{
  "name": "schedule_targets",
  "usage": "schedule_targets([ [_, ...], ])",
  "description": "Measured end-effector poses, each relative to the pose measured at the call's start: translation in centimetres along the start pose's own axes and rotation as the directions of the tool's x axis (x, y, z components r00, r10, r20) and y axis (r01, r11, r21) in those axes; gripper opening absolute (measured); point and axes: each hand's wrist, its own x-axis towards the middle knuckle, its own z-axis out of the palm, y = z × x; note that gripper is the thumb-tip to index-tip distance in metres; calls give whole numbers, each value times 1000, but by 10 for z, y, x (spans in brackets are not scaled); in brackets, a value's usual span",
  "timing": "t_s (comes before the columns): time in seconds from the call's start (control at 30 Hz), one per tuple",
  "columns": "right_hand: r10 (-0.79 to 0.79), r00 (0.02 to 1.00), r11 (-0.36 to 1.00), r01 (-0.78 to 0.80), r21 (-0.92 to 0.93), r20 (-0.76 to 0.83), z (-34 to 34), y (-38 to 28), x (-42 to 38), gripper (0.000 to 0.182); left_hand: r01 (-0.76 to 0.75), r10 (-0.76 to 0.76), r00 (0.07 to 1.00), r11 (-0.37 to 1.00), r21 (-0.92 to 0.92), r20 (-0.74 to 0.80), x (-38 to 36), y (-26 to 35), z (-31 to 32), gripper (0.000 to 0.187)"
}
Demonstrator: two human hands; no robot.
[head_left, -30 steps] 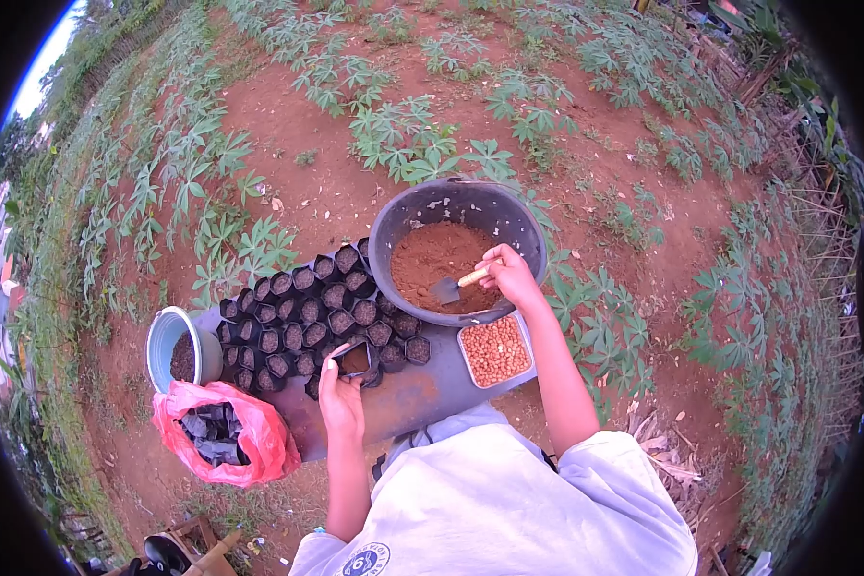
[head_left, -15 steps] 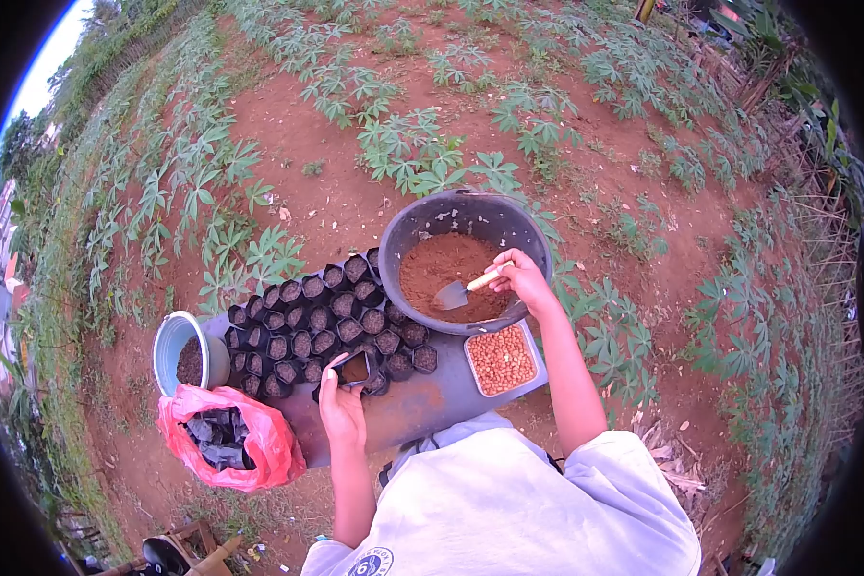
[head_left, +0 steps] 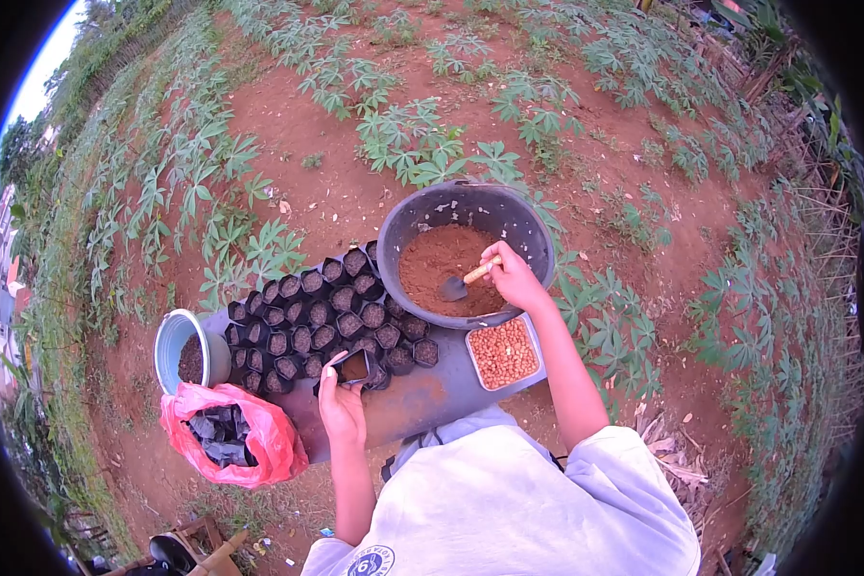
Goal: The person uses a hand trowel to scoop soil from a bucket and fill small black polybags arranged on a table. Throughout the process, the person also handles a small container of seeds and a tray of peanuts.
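Note:
My left hand (head_left: 343, 411) is closed round a black seedling bag (head_left: 354, 369) with brown soil inside, held beside the front of the filled bags. In my right hand (head_left: 515, 276) is the pale handle of a small trowel (head_left: 468, 276). Its grey blade rests at the reddish soil (head_left: 440, 259) inside a large black bucket (head_left: 394, 300). Rows of soil-filled black seedling bags (head_left: 322, 313) stand to the left of the bucket. Just below the bucket sits a square white container (head_left: 503, 354) full of light brown seeds or nuts.
A grey table (head_left: 422, 403) carries these things. At its left end are a light blue pail (head_left: 169, 352) with dark soil and a pink plastic bag (head_left: 283, 451) holding black bags. Leafy green plants (head_left: 408, 142) grow in the red ground beyond.
The trowel's blade has shifted slightly up and right in the bucket, with my right hand moving back a little. My left hand keeps the seedling bag in nearly the same place.

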Motion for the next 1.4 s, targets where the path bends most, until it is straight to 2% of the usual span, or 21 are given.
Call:
schedule_targets([
  [0.03,2,1000,1000,-2,1,-1,1,-1,1,12,0,0,1000,1000,3,4,0,1,2,37],
  [0.1,-202,978,933,174,-314,-59,1,-9,6,15,3,-3,1000,1000,15,10,0,2,8,38],
  [0.13,-202,978,933,173,-315,-59,-1,-16,9,15,3,-3,1000,1000,27,13,0,3,11,39],
  [0.2,-90,993,904,114,-413,78,-6,-28,18,18,5,-5,1000,1000,30,6,1,3,13,39],
  [0.23,-87,993,903,112,-415,81,-7,-27,25,18,7,-7,1000,999,33,0,1,3,13,39],
  [0.3,-2,980,867,102,-488,200,-12,-27,40,22,15,-15,1000,999,29,2,-1,4,12,39],
  [0.4,-11,959,797,179,-577,284,-15,-22,54,23,39,-40,999,999,22,3,2,-4,14,39],
  [0.47,-2,947,811,189,-554,320,-13,-15,65,24,53,-53,999,998,30,-3,3,-9,16,39],
  [0.53,150,911,735,158,-660,384,-8,-10,72,28,80,-78,996,996,46,-47,4,-13,22,40],
  [0.63,133,874,721,238,-651,466,-4,-8,82,32,77,-73,995,995,60,-64,5,-12,35,41],
  [0.77,150,841,715,270,-645,519,-2,-7,83,33,66,-60,995,994,82,-74,7,-9,55,41],
  [0.83,144,818,667,335,-666,557,-5,-6,84,35,39,-32,998,994,106,-61,10,-7,69,41],
  [0.93,197,801,650,326,-687,566,-10,-10,82,35,8,-1,999,993,119,-52,11,-7,89,42],
  [1.07,179,767,664,368,-651,616,-14,-1,87,35,-18,27,997,992,128,-73,8,-12,108,42],
  [1.17,92,763,651,440,-619,639,-14,-4,91,33,-39,52,995,989,141,-90,5,-15,117,42],
  [1.33,-109,699,685,569,-456,707,-21,-9,100,24,-87,107,978,990,115,-178,-6,-19,115,43],
  [1.4,-120,695,674,581,-456,709,-29,-14,102,23,-94,113,974,990,102,-196,-7,-21,118,44],
])
